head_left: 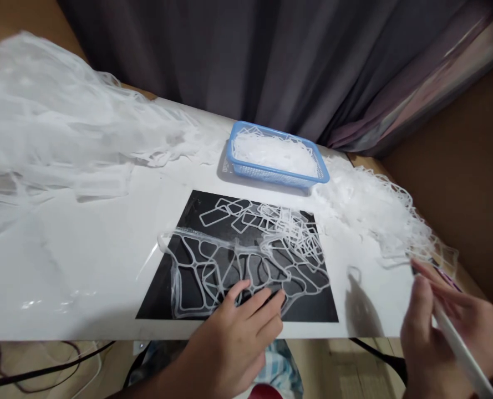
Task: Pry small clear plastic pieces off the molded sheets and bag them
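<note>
A web of translucent white plastic frames joined together (pixel 194 271) lies across a black mat (pixel 158 305). My left hand (pixel 246 324) rests on the web's near edge, fingers stretched out and slightly apart, pressing on it without grasping. To the right, clear of the mat, my right hand (pixel 450 327) is closed around a white pen-like tool (pixel 464 352); its dark tip shows by the thumb and forefinger, and its exact kind is unclear. Several loose rectangular white frames (pixel 290 224) overlap at the mat's far right, partly over the web.
Behind the mat stands a blue basket (pixel 279 174) full of small white frames. A large heap of white plastic sheets (pixel 63 122) covers the table's left. Another pile of white pieces (pixel 366 205) lies at right. A dark curtain (pixel 229 55) hangs along the back.
</note>
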Demonstrator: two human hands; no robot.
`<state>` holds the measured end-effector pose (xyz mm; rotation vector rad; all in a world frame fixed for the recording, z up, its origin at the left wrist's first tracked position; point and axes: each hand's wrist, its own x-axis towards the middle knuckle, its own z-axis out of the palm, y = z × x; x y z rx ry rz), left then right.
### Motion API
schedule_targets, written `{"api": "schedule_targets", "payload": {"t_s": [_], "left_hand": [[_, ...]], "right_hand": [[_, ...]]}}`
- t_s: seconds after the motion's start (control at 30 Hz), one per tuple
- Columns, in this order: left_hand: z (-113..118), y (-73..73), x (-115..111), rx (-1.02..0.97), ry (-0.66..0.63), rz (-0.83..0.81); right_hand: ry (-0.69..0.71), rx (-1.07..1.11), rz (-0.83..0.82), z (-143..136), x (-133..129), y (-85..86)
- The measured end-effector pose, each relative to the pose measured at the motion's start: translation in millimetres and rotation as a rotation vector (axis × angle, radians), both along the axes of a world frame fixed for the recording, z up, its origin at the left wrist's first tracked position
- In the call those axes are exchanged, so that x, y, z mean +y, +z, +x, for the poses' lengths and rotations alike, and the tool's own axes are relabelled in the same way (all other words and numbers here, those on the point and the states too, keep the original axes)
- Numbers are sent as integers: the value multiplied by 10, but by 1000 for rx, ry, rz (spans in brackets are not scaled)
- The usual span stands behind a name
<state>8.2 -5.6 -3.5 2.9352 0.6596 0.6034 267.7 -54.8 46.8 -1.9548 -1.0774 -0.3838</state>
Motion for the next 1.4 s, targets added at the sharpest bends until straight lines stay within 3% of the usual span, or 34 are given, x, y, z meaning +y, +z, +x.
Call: {"api": "schedule_targets", "payload": {"t_s": [0.1,0.3,0.53,0.73,0.9,1.07,1.17,1.4], "left_hand": [[-6,36,26,16,-8,4],[-47,196,6,-74,66,-105],[-295,130,81,-166,198,-132],[-448,176,186,-130,135,-134],[-499,243,234,-57,79,-44],[-572,351,304,-10,49,98],[-649,445,350,-2,113,-37],[-840,782,387,-16,402,-349]], "right_hand": [[129,158,-34,-162,-24,-15],[488,382,-298,-392,-81,-160],[505,463,-275,-291,-135,-213],[740,371,-458,-280,-11,-344],[718,228,-442,-300,123,-369],[674,250,-356,-236,211,-396],[624,304,-321,-193,237,-442],[576,422,-263,-164,210,-520]]}}
